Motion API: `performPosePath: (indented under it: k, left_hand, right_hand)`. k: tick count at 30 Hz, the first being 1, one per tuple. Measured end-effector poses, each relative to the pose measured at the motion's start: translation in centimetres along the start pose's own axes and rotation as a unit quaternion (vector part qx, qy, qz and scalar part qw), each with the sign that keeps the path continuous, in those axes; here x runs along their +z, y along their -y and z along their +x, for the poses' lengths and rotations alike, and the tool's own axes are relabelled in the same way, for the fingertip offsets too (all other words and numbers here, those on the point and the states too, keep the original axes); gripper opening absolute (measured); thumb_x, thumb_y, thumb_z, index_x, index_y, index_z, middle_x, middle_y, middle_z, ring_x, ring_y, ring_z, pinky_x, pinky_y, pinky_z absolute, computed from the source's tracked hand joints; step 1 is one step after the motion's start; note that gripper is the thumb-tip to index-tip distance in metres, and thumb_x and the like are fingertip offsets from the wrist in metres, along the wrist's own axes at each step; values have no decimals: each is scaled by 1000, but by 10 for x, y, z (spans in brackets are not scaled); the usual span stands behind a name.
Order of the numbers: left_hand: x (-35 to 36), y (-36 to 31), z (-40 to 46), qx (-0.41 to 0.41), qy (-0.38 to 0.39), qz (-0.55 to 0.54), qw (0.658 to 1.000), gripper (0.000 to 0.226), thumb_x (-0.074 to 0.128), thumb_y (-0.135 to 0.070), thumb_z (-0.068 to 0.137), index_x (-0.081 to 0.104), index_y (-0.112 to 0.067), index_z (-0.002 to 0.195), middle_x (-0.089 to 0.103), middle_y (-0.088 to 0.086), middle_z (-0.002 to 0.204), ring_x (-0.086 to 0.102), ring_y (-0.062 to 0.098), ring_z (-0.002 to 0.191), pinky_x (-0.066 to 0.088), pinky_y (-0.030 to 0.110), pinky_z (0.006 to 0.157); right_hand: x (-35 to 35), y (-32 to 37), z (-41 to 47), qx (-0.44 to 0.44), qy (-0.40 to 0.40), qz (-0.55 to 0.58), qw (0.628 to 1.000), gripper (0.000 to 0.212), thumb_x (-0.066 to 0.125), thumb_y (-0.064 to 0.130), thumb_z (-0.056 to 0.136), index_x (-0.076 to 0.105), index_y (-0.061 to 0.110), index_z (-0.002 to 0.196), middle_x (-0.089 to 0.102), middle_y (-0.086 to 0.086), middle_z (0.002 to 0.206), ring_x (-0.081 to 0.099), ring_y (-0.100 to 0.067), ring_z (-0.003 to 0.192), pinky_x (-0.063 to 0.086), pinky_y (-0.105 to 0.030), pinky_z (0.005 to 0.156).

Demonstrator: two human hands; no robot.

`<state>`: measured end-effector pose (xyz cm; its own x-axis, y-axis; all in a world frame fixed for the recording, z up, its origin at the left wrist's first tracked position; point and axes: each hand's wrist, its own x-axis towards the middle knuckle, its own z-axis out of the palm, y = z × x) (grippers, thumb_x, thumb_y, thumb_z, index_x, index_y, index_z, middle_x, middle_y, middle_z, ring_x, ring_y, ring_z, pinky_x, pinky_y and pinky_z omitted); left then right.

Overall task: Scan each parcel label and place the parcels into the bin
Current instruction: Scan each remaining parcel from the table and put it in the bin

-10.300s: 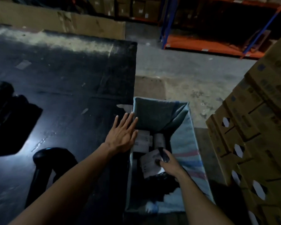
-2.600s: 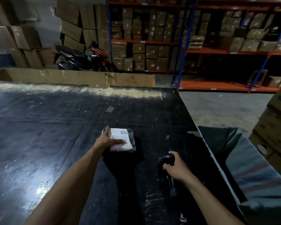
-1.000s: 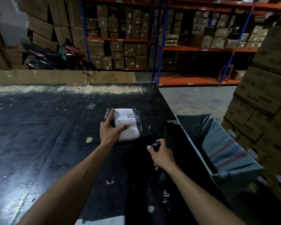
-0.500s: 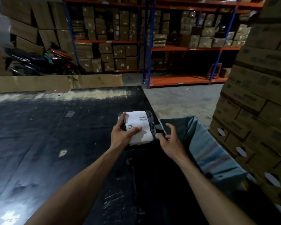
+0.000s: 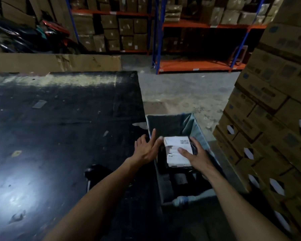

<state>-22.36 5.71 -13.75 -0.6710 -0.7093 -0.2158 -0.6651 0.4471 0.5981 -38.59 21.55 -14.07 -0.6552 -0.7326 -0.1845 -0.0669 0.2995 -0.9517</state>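
A small parcel (image 5: 175, 154), black wrap with a white barcoded label on top, hangs over the open bin (image 5: 201, 134), a grey fabric-lined box beside the table's right edge. My right hand (image 5: 196, 156) grips the parcel from its right side, thumb across the label. My left hand (image 5: 145, 149) is spread open just left of the parcel, over the bin's left rim, fingertips near the parcel's corner. Dark parcels lie in the bin below. The black handheld scanner (image 5: 94, 171) rests on the table, partly hidden behind my left forearm.
The black table (image 5: 59, 127) fills the left. Stacked cardboard cartons (image 5: 271, 119) stand close to the bin's right. Concrete floor (image 5: 184, 94) lies beyond the bin, with blue and orange shelving (image 5: 195, 37) behind. A cardboard sheet (image 5: 59, 62) lines the table's far edge.
The parcel has gone from the table edge to above the bin. It passed from my left hand to my right, and my left hand has let go and spread open.
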Motion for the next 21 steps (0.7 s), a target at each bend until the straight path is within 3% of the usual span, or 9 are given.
performPosePath:
  k: [3,6,8,10,12,14,15,18,21]
  left_hand:
    - [28,13,11,43,-4,161,986,65,14,-57,103,-5,-31,160,-13,10,168,-15,32,154,-10,55,122]
    - [43,22,15,53,-50,224,972,65,15,-50,105,-4,-23,160,-15,6,167,-16,24,154,-12,52,122]
    - [46,25,17,59,-58,241,967,64,17,-44,105,-2,-20,160,-14,6,168,-16,23,154,-11,52,123]
    - [47,26,17,57,-60,242,967,64,18,-42,105,-2,-18,160,-14,5,167,-17,21,154,-11,51,123]
    - [48,26,18,53,-63,245,966,64,19,-41,104,-1,-18,160,-14,4,167,-17,21,154,-10,51,124]
    - [49,26,17,48,-62,247,966,64,19,-40,104,-2,-18,160,-15,4,167,-18,21,153,-10,51,124]
    - [49,26,18,47,-61,246,966,65,18,-41,103,-2,-18,160,-16,4,167,-18,21,153,-11,51,124]
    - [49,28,18,47,-61,248,966,66,12,-43,101,-3,-18,160,-16,3,167,-17,21,154,-11,50,124]
    - [52,30,21,44,-65,250,965,66,10,-44,100,-2,-18,160,-15,3,167,-17,21,154,-12,50,123]
  right_hand:
    - [-7,-37,17,63,55,-34,996,87,83,33,86,35,27,158,49,-2,156,53,-19,130,49,-36,103]
    - [1,-68,38,112,159,-114,974,94,81,41,87,25,33,162,31,3,167,38,-24,147,43,-42,113]
    - [13,-85,48,144,192,-156,958,98,81,45,86,23,31,163,33,0,166,39,-28,148,42,-43,116]
    - [30,-104,56,157,201,-152,955,96,85,38,83,32,21,161,50,-9,154,53,-31,136,47,-44,112]
    - [44,-123,60,173,184,-80,964,83,87,21,82,45,12,153,67,-13,133,66,-29,117,58,-39,98]
    - [52,-135,61,179,164,-24,970,72,84,9,85,49,13,147,71,-4,114,69,-17,97,60,-23,76]
    - [54,-140,62,179,156,-10,971,72,81,7,87,46,17,148,70,-2,114,67,-15,95,58,-21,75]
    - [58,-152,64,158,160,-28,974,78,75,7,92,33,13,157,58,-14,143,59,-24,121,50,-34,99]
    - [61,-160,62,137,183,-97,969,85,71,12,96,17,10,163,41,-15,160,45,-29,143,37,-42,119]
